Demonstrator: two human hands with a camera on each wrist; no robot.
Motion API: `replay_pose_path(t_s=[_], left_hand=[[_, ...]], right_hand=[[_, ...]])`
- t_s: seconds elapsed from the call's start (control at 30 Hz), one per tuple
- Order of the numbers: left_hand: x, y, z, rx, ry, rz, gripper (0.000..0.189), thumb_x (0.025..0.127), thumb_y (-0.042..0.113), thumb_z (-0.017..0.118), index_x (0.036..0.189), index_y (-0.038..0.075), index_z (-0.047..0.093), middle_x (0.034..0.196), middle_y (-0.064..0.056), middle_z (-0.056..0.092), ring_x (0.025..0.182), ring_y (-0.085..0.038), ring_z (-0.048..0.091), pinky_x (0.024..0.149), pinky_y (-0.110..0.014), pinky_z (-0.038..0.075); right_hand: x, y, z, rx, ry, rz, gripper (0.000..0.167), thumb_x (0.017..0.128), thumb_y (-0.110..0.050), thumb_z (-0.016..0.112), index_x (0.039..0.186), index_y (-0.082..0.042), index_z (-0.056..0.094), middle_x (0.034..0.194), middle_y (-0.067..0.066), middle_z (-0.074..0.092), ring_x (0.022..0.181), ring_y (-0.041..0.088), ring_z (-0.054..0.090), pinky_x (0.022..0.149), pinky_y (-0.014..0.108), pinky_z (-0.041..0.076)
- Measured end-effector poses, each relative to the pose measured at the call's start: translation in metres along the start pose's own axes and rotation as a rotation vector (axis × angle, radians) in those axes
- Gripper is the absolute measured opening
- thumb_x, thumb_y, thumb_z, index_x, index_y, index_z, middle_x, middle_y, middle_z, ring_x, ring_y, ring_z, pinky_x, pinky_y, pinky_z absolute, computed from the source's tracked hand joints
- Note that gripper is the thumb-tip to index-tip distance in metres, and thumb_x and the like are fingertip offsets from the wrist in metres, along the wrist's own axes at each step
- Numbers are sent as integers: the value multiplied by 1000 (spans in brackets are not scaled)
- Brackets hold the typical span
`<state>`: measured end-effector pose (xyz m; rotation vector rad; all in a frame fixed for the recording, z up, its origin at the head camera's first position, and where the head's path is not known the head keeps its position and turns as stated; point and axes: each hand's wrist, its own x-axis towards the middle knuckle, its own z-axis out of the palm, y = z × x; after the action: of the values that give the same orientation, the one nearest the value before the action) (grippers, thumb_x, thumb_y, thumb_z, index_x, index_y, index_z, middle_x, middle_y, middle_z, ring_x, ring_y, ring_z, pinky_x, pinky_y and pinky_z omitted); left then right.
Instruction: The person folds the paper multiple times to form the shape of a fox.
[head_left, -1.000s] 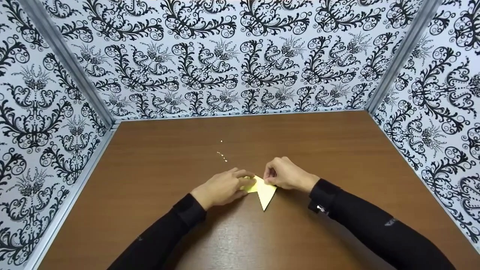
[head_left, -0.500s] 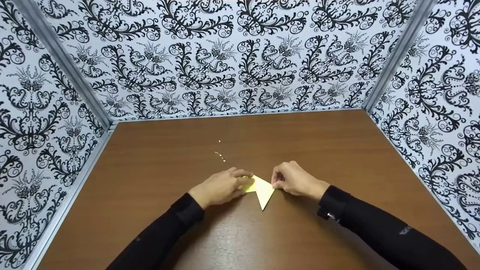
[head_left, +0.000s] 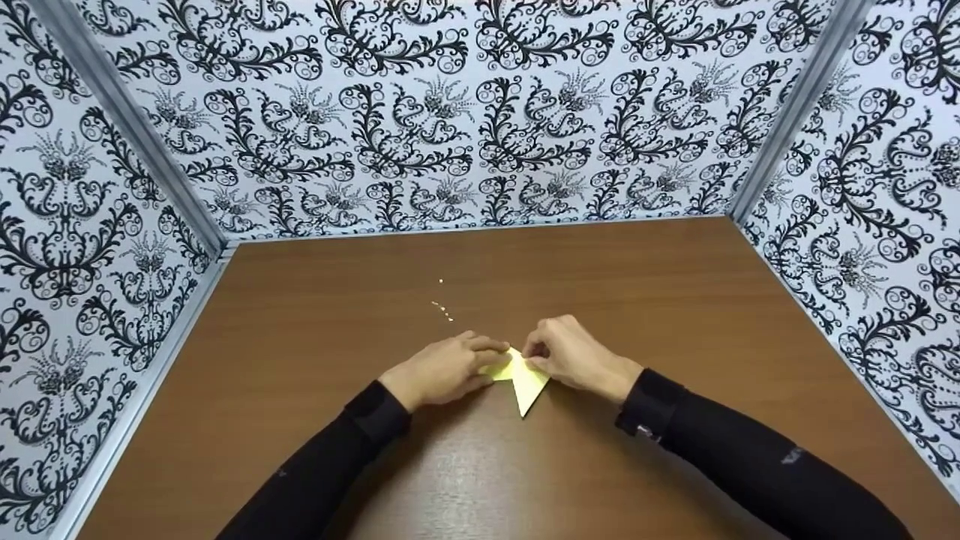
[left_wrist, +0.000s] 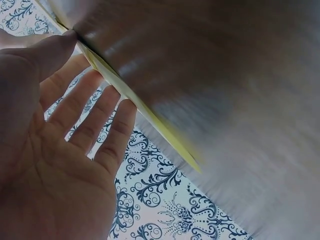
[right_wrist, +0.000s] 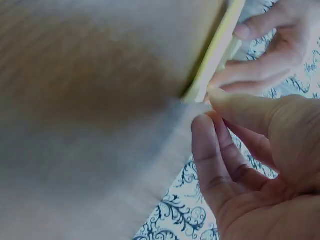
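Note:
A small piece of yellow paper (head_left: 528, 388), folded into pointed flaps, lies on the wooden table with one tip toward me. My left hand (head_left: 444, 367) rests over its left part, fingers fairly straight and partly hiding it. In the left wrist view those fingertips meet the thin paper (left_wrist: 145, 111) edge-on. My right hand (head_left: 581, 360) has its fingers curled, and its bunched fingertips press on the upper right edge of the paper. The right wrist view has the thumb tip right at the end of the paper (right_wrist: 215, 57).
Several tiny pale specks (head_left: 442, 308) show on the brown table (head_left: 337, 300) beyond the left hand. Walls with a black-and-white scroll pattern (head_left: 465, 112) and grey corner posts (head_left: 802, 112) enclose the back and sides.
My right hand slid out to the paper's right corner half a second ago and is now back at its upper edge. The left hand and the paper stay in place.

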<state>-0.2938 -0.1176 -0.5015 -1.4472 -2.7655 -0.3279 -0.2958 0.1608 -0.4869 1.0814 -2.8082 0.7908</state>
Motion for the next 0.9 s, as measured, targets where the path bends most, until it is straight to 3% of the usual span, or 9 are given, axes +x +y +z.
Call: replay_pose_path(t_s=[0.3,0.57,0.73,0.9], left_hand=[[0,0,0,-6,-6,-13,48,114,21,77,160,8,69,170,-10,67,150,-34,68,124,-49,61],[-3,6,-5,-65,-14,-82,43,114,22,79,155,10,74,172,-10,66,151,-33,67,123,-50,61],[-10,6,-9,-15,75,-162,31,109,22,85,136,7,81,149,-16,77,134,-37,76,108,-52,68],[-17,-3,-11,38,155,-294,31,101,28,94,118,5,82,121,-14,77,107,-36,77,89,-51,70]], right_hand=[[-5,-2,10,-5,6,-55,9,101,1,88,108,-2,92,99,10,80,89,21,77,75,24,66],[-3,-2,10,-22,1,-116,8,100,4,88,106,0,91,104,13,82,96,27,82,82,30,71],[-4,-1,13,2,28,-159,10,98,7,88,104,1,91,103,14,82,97,29,83,82,33,72],[-5,0,15,38,14,-156,13,100,9,86,109,2,91,110,17,83,103,32,84,88,34,73]])
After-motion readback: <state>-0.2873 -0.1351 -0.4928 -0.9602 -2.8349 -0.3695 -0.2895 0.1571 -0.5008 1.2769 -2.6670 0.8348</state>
